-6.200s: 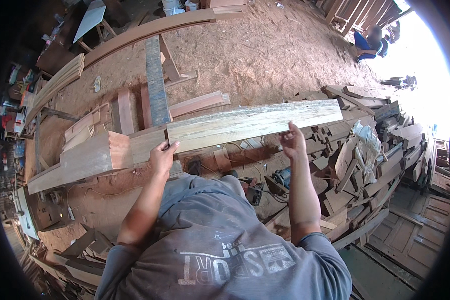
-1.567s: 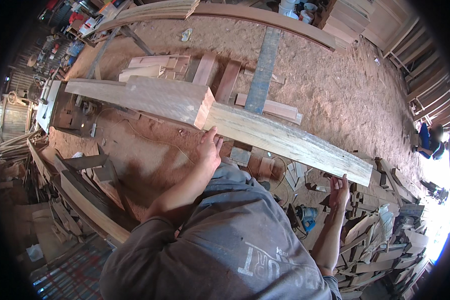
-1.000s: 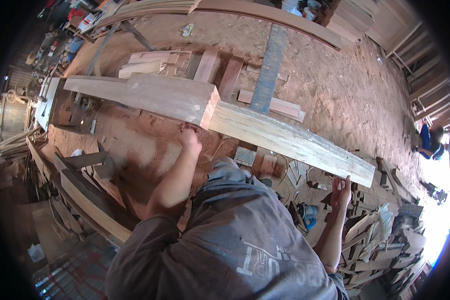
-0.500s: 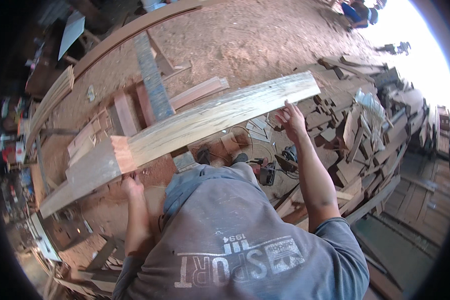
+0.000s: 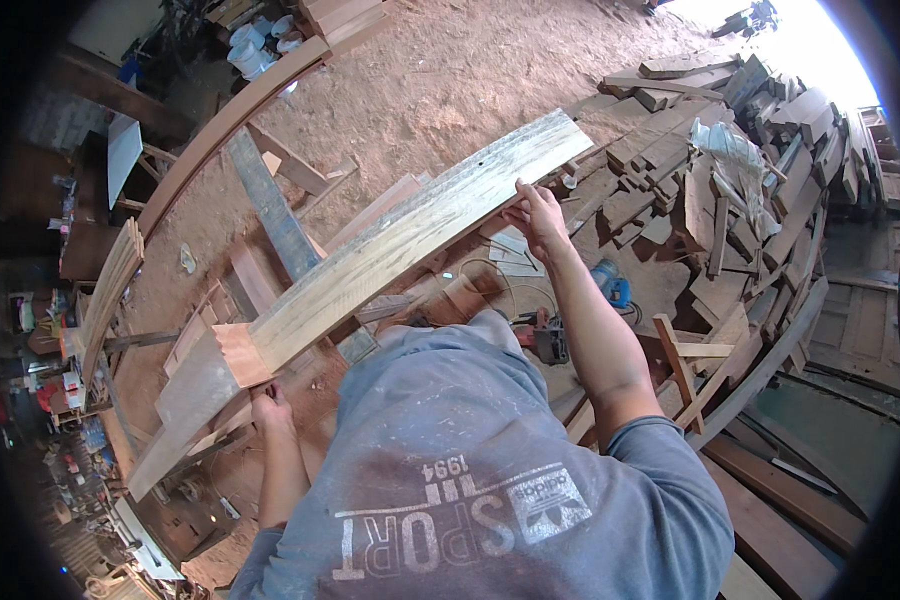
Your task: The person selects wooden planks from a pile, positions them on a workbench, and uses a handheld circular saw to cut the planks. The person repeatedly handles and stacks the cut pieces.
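Head view — long plank (image 5: 420, 236), probably heavy and stiff, best held by both ends; right hand (image 5: 540, 218) grasps its near edge — left hand's (image 5: 273, 408) grip unclear.

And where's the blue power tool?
In the head view, the blue power tool is right of centre, just to the right of the person's right forearm, beside the heap of wood offcuts.

the pale plank (image 5: 420, 232) is matt, streaked wood and the shirt (image 5: 510, 420) matt cloth.
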Demonstrator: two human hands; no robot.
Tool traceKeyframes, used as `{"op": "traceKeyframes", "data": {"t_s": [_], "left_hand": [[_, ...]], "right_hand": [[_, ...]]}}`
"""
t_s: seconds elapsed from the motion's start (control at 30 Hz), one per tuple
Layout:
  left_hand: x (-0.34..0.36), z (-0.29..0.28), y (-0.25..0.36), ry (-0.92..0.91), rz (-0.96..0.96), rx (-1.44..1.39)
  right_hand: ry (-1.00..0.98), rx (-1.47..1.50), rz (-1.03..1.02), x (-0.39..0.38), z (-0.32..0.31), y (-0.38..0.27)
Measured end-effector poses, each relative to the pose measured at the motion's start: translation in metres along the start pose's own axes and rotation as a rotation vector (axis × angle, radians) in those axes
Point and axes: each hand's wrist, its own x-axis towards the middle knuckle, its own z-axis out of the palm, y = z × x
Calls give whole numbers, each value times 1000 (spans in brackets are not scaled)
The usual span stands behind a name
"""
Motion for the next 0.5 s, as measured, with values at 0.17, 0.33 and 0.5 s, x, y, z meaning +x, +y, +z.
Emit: {"op": "traceKeyframes", "data": {"t_s": [0.17, 0.33, 0.5], "left_hand": [[-9, 0, 3, 7, 0, -14], [-5, 6, -7, -44, -18, -57], [16, -36, -8, 8, 9, -55]], "right_hand": [[9, -13, -8, -3, 3, -3], [41, -10, -12, -3, -3, -6], [-166, -183, -150, 9, -4, 10]]}}
